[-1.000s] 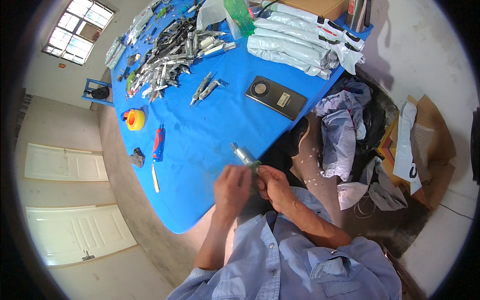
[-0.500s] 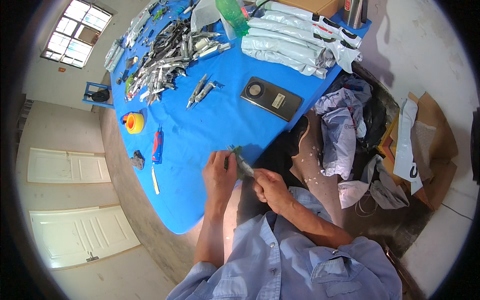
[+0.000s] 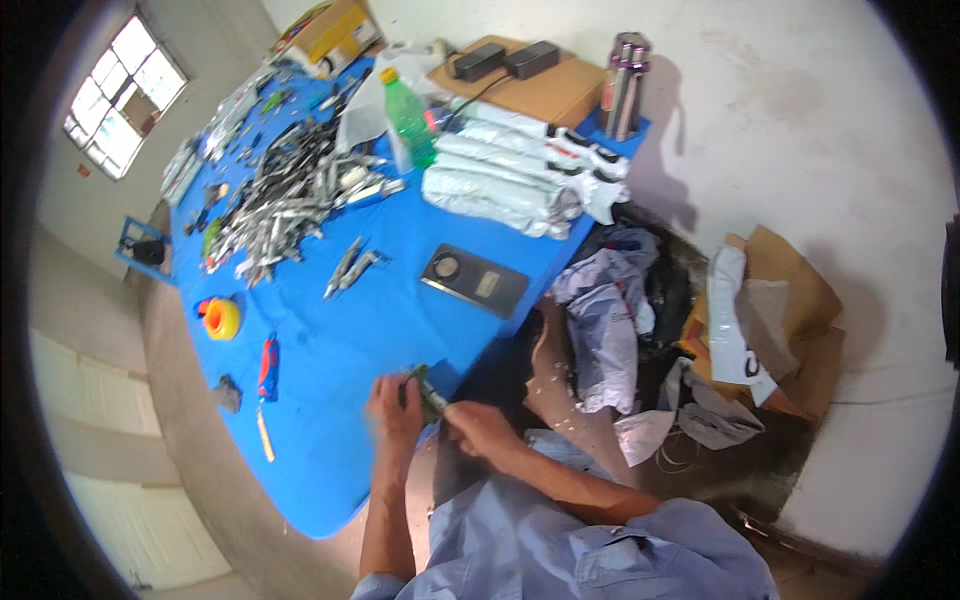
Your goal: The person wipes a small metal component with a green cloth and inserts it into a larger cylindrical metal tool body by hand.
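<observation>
Over the near edge of the blue-covered table, my right hand (image 3: 480,430) is closed around the lower end of a slim silver-white tool (image 3: 435,399), which slants up and left. My left hand (image 3: 394,408), slightly blurred, is closed by the tool's upper part. A green piece (image 3: 420,377), perhaps a scrap of pad, lies against the tool at the left fingertips; its kind is unclear. Something dark shows between the left fingers. Two similar slim silver tools (image 3: 350,268) lie together on the table, left of a dark phone (image 3: 474,281).
A large heap of slim metal tools (image 3: 285,205) covers the far left. Nearer lie yellow tape (image 3: 221,319), a red-and-blue screwdriver-like tool (image 3: 268,368) and a dark lump (image 3: 227,394). Behind are a green bottle (image 3: 408,120), grey plastic packages (image 3: 500,185) and a steel flask (image 3: 625,88).
The view has tilted upward and right, so the table's contents sit lower and further left, and the back boxes show. Both hands stay closed at the tool; the left is now blurred.
</observation>
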`<state>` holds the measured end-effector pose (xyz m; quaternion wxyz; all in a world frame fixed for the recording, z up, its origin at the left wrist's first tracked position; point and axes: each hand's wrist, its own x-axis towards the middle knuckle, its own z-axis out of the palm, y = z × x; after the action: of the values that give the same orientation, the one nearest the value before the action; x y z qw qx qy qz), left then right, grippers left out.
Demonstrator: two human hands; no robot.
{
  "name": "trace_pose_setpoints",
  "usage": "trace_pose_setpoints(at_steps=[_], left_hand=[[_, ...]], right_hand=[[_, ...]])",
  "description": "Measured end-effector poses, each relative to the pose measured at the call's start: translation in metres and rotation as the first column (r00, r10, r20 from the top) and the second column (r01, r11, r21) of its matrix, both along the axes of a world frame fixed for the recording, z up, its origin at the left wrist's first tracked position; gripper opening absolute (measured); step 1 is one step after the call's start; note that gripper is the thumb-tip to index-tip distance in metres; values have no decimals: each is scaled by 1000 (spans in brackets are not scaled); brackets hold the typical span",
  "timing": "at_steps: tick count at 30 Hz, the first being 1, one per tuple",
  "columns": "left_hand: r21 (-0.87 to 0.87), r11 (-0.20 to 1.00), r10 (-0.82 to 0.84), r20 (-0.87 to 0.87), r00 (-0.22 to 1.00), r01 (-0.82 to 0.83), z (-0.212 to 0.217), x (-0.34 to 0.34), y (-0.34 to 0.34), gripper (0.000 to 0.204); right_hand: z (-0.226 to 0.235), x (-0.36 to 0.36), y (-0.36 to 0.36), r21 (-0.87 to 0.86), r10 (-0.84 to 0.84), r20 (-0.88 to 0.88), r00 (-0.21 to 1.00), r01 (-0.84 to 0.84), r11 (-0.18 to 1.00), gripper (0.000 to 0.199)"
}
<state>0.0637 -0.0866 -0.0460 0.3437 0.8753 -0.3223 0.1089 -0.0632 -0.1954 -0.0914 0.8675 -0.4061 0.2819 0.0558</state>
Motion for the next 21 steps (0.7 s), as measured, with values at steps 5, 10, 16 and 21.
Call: trace_pose_setpoints(at_steps=[5, 10, 16, 21], left_hand=[[4, 1000, -11, -14, 1000, 11, 12, 0, 3, 7], [-79, 996, -53, -38, 998, 49, -3, 4, 9, 10], [-89, 996, 25, -72, 997, -32, -18, 13, 30, 12], [-30, 999, 14, -124, 992, -18, 0, 14, 34, 12]], right_hand=[[-20, 15, 11, -445, -17, 185, 983, 99, 890, 38], [-11, 5, 12, -757, 22, 252, 968, 183, 628, 33], [8, -4, 28, -877, 4, 236, 972, 211, 432, 25], [23, -8, 24, -955, 68, 176, 982, 153, 252, 15]])
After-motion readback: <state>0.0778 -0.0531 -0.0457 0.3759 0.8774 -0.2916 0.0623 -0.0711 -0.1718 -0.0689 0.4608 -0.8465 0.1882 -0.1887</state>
